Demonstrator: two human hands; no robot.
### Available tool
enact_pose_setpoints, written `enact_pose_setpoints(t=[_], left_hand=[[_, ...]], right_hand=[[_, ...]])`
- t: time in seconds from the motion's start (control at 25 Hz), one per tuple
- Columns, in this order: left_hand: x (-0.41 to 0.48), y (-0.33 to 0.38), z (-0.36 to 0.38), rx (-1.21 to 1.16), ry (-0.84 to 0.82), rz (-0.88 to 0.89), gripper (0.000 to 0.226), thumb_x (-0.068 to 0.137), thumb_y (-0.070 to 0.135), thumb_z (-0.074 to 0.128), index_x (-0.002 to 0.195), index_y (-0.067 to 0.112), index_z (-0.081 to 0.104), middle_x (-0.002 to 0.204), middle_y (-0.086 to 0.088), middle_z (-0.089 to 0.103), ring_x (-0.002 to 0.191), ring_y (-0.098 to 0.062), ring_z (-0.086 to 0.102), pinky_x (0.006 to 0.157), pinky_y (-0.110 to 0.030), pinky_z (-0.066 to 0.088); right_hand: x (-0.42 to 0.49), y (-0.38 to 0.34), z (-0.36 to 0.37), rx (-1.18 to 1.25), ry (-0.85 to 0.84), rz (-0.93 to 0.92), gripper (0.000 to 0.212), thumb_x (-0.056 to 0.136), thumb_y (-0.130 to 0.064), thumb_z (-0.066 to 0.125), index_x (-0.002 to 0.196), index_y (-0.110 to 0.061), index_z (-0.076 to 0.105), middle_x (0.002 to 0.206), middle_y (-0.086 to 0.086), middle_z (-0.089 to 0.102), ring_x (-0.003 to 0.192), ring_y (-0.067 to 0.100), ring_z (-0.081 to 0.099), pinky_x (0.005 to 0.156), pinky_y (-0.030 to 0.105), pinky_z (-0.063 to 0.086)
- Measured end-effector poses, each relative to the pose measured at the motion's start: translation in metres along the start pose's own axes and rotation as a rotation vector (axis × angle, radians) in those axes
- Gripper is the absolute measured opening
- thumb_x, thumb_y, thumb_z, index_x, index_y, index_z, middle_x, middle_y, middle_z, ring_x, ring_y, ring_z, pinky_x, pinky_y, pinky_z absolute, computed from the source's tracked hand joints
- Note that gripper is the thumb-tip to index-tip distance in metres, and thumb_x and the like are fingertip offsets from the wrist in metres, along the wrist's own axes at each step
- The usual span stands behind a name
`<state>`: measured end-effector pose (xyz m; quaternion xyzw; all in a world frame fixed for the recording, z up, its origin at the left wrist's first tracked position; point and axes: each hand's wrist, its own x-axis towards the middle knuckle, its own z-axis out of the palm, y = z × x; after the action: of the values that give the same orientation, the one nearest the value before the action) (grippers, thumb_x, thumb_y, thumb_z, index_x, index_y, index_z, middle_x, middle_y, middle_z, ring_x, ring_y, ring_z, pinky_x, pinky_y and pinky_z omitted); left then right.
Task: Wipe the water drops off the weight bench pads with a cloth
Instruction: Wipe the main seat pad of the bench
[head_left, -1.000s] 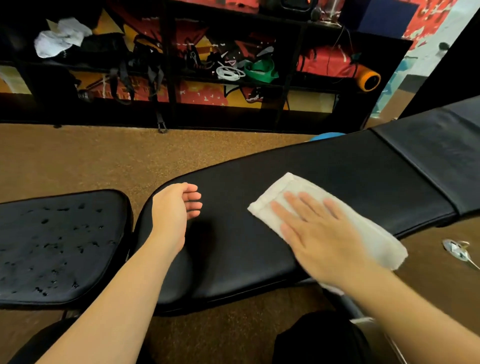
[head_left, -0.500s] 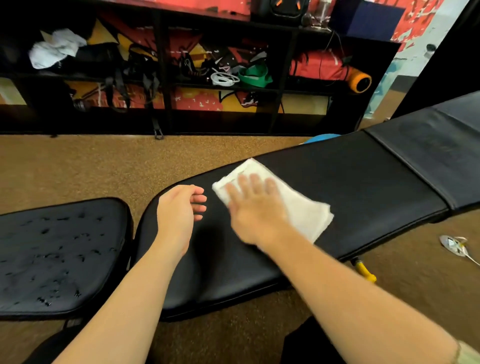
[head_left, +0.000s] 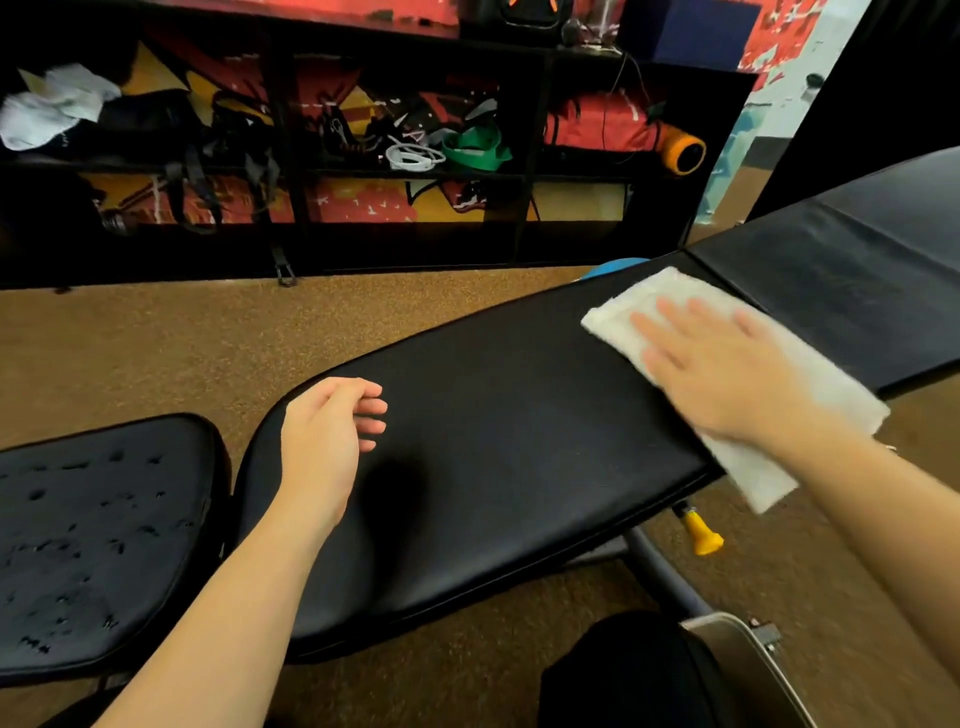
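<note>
- My right hand (head_left: 727, 374) lies palm down with the fingers straight and spread. It grips nothing and presses flat on the white folded terry cloth (head_left: 615, 322).
- The cloth lies on the far end of the long black vinyl back pad (head_left: 493, 441), just beside the seam to the next section. Its near end hangs over the edge of the pad, above the yellow plastic adjustment knob (head_left: 702, 540).
- My left hand (head_left: 327, 441) sits at the rounded narrow end of the same pad. Its fingers are loosely curled and hold nothing. I cannot tell whether the hand bears weight on the surface.
- Status, long back pad: I can make out no drops on the stretch between my two hands. I judge this pad largely wiped, with the stroke now at its far end.
- Status, short black vinyl seat pad (head_left: 93, 519): it lies at my left, apart from the cloth. Water drops are scattered over most of its top, so it is not yet wiped.
- Status, black upper pad section (head_left: 831, 291) beyond the seam: the surface shows a dull sheen. I cannot tell whether it is wet or dry.
- Overall, I judge the task roughly half done. The seat pad is the clear remaining item, and the upper section needs a check.
</note>
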<state>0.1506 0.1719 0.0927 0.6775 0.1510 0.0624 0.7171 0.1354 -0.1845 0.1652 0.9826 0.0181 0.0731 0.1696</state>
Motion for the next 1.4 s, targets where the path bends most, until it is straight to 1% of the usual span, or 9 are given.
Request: enact_pose_setpoints(t=[0.12, 0.36, 0.56, 0.72, 0.8, 0.92, 1.12, 1.24, 1.4], left_hand=[[-0.004, -0.001, 0.004, 0.044, -0.045, 0.029, 0.024, 0.098, 0.019, 0.058, 0.083, 0.018, 0.076, 0.079, -0.001, 0.075, 0.071, -0.018, 0.066, 0.064, -0.031, 0.049], [-0.015, -0.002, 0.018, 0.158, -0.128, 0.100, 0.024, 0.099, 0.016, 0.058, 0.086, 0.020, 0.077, 0.084, -0.002, 0.076, 0.073, -0.015, 0.067, 0.065, -0.029, 0.049], [-0.017, -0.008, 0.026, 0.216, -0.189, 0.129, 0.023, 0.103, 0.025, 0.058, 0.094, 0.033, 0.077, 0.090, 0.007, 0.076, 0.086, -0.013, 0.068, 0.075, -0.029, 0.049], [-0.023, -0.019, 0.030, 0.689, -0.497, 0.536, 0.063, 0.099, 0.040, 0.065, 0.155, 0.050, 0.039, 0.152, 0.023, 0.047, 0.141, 0.001, 0.041, 0.113, -0.022, 0.030], [-0.027, -0.023, 0.033, 0.828, -0.607, 0.776, 0.071, 0.094, 0.046, 0.058, 0.157, 0.056, 0.027, 0.167, 0.018, 0.031, 0.155, -0.003, 0.023, 0.122, -0.027, 0.019], [-0.030, -0.018, 0.033, 0.770, -0.628, 0.854, 0.048, 0.098, 0.047, 0.060, 0.145, 0.056, 0.051, 0.155, 0.025, 0.049, 0.154, -0.001, 0.030, 0.124, -0.031, 0.027], [-0.053, 0.020, 0.028, 0.474, -0.791, 0.431, 0.017, 0.090, 0.025, 0.081, 0.092, 0.042, 0.081, 0.084, 0.012, 0.076, 0.078, 0.001, 0.068, 0.069, -0.017, 0.048], [-0.061, 0.034, 0.023, 0.415, -0.904, 0.300, 0.011, 0.089, 0.029, 0.080, 0.099, 0.023, 0.083, 0.093, -0.002, 0.080, 0.086, -0.017, 0.075, 0.071, -0.032, 0.057], [-0.059, 0.043, 0.021, 0.317, -0.813, 0.150, 0.014, 0.089, 0.024, 0.078, 0.100, 0.016, 0.083, 0.097, -0.009, 0.081, 0.091, -0.027, 0.078, 0.076, -0.039, 0.062]], right_hand=[[0.038, 0.000, 0.001, 0.118, -0.039, 0.243, 0.060, 0.100, -0.060, 0.015, 0.153, -0.035, 0.026, 0.164, 0.003, 0.028, 0.150, 0.025, 0.019, 0.117, 0.051, 0.008], [0.009, -0.020, -0.009, 0.080, 0.016, 0.266, 0.074, 0.093, -0.071, 0.019, 0.152, -0.029, 0.027, 0.162, 0.003, 0.029, 0.149, 0.028, 0.024, 0.116, 0.053, 0.019], [0.005, -0.048, 0.002, 0.051, 0.014, 0.162, 0.058, 0.100, -0.041, 0.016, 0.147, -0.020, 0.044, 0.154, 0.007, 0.044, 0.143, 0.031, 0.036, 0.114, 0.047, 0.027], [-0.025, -0.116, -0.002, 0.256, -0.001, -0.295, 0.051, 0.103, -0.031, 0.021, 0.133, -0.024, 0.063, 0.143, 0.004, 0.057, 0.138, 0.027, 0.045, 0.115, 0.046, 0.033], [-0.040, -0.138, -0.014, 0.535, -0.067, -0.325, 0.043, 0.109, -0.030, 0.028, 0.138, -0.025, 0.060, 0.148, -0.001, 0.055, 0.141, 0.022, 0.042, 0.117, 0.041, 0.029], [-0.046, -0.135, -0.025, 1.107, -0.328, -0.208, 0.040, 0.104, -0.044, 0.036, 0.127, -0.036, 0.067, 0.130, -0.008, 0.068, 0.127, 0.017, 0.057, 0.112, 0.044, 0.040], [-0.064, -0.104, -0.055, 1.568, -0.614, -0.171, 0.031, 0.108, -0.033, 0.048, 0.115, -0.018, 0.074, 0.122, 0.000, 0.073, 0.124, 0.013, 0.061, 0.115, 0.045, 0.039], [-0.083, -0.099, -0.065, 1.600, -0.698, -0.174, 0.034, 0.098, -0.026, 0.068, 0.131, -0.032, 0.064, 0.128, -0.007, 0.068, 0.121, 0.013, 0.063, 0.108, 0.043, 0.048], [-0.096, -0.078, -0.078, 1.013, -0.572, -0.185, 0.070, 0.081, -0.014, 0.072, 0.131, -0.049, 0.037, 0.101, -0.008, 0.066, 0.077, 0.005, 0.064, 0.062, 0.025, 0.051]])
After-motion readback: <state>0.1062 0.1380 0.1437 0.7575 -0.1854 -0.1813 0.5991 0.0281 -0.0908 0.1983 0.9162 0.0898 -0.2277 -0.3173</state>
